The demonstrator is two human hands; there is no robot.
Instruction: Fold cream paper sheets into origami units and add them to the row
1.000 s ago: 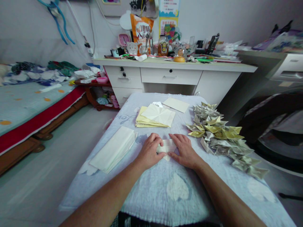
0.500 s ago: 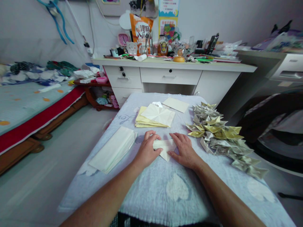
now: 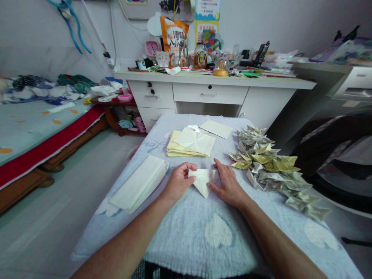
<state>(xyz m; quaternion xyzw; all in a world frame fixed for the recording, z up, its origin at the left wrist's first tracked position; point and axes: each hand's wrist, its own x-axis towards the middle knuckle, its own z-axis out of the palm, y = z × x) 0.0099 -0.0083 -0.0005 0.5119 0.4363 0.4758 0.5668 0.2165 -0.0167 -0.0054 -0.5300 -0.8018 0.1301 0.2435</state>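
Head: paper [image 3: 205, 180] (creased) between grips [image 3: 177, 179] [image 3: 229, 184].

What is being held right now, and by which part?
The paper: the left hand holds it by its left end. The right hand is at its right side; whether it grips too cannot be told.

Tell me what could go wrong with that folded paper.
The paper is over a cloth, so creases might come out soft. The left hand pinches one end and the right hand is spread at the other, so an uneven tug could skew or tear it. Folded pieces sit near the right hand, which might knock them.
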